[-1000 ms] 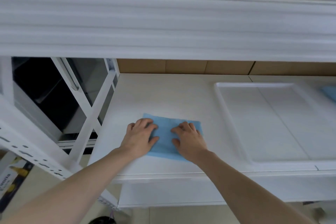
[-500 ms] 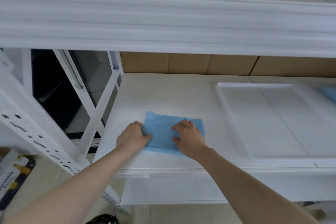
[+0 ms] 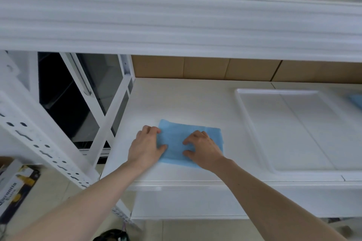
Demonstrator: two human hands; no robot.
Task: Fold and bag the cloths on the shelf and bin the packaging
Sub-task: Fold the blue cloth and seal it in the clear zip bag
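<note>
A folded blue cloth [image 3: 176, 135] lies flat on the white shelf [image 3: 176, 100], near its front edge. My left hand [image 3: 146, 147] is at the cloth's left edge, fingers curled over that edge and thumb on top of the fabric. My right hand [image 3: 202, 147] rests on the right half of the cloth, pressing it down with bent fingertips. A second bit of blue cloth [image 3: 356, 100] shows at the far right edge of the shelf, mostly cut off. No bag or packaging is in view.
A shallow white tray [image 3: 240, 107] lies on the shelf right of the cloth. Cardboard boxes [image 3: 205, 68] line the back, and the upper shelf's beam [image 3: 176, 25] hangs low overhead. White rack struts [image 3: 109, 119] stand at the left; a printed box [image 3: 13, 188] sits on the floor.
My left hand slid off the top of the cloth to its left edge and curled round it. My right hand stayed pressing on the cloth.
</note>
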